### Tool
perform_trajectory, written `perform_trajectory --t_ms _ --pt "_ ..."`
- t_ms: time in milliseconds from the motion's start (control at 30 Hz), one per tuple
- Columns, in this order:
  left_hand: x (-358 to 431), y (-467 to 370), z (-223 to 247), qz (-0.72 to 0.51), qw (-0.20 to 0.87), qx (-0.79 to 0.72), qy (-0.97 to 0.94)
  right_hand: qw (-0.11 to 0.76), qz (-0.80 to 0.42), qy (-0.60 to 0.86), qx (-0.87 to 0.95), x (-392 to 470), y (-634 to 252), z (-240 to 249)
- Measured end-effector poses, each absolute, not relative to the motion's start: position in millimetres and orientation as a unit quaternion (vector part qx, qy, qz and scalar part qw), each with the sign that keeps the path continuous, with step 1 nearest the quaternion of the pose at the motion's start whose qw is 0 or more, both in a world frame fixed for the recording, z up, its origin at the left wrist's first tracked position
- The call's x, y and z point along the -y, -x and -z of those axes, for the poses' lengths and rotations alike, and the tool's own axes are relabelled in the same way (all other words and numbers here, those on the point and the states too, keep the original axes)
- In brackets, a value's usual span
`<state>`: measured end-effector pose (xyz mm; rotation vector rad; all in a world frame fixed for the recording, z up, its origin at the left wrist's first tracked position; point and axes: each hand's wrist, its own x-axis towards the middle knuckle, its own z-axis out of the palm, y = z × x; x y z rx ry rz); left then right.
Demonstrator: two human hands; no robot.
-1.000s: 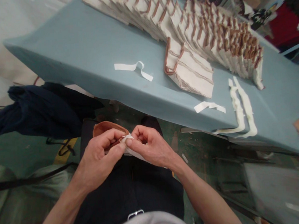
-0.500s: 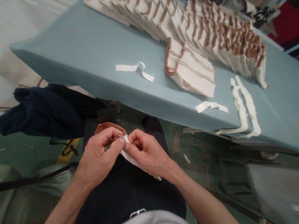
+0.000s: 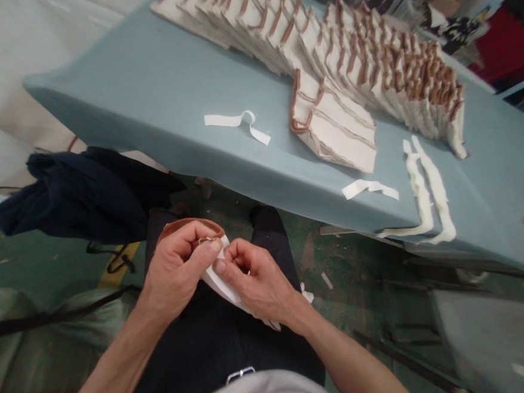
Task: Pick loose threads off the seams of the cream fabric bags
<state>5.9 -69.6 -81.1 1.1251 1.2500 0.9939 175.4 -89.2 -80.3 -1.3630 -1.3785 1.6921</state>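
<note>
Left hand (image 3: 175, 268) and right hand (image 3: 261, 275) both pinch the white, brown-trimmed cloth piece (image 3: 220, 284); looks light, floppy, so I'd grip its firmer brown rim (image 3: 178, 225).

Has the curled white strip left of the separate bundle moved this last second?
No. The curled white strip keeps its place on the table, with the same gap to the separate bundle.

Your blue table (image 3: 115, 90) bears a brown-edged cream fabric bundle (image 3: 341, 134); beyond it, packed rows of similar pieces (image 3: 351, 64); at its left, a curled white strip (image 3: 225, 120); nearer you, a creased white strip (image 3: 360, 186); at its right, two long yellowish strips (image 3: 438, 190).
</note>
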Motion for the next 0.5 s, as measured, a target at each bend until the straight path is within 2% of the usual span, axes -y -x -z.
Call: perform_trajectory --t_ms 167,267,400,500 --pt "68.6 -5.6 68.9 -0.427 0.535 -0.536 -0.494 0.229 -0.595 0.527 0.562 87.8 -183.8 66.7" --pt "69.4 -4.2 62.1 -0.419 0.527 -0.524 -0.522 0.215 -0.487 0.562 0.634 82.9 -196.7 53.9" --pt "68.3 -6.9 49.9 -0.417 0.535 -0.503 -0.535 0.331 -0.298 0.541 0.713 71.8 -216.7 32.0" --pt "65.8 -13.2 36.1 -0.403 0.537 -0.482 -0.563 0.414 -0.270 0.433 0.753 60.0 -220.8 11.9"
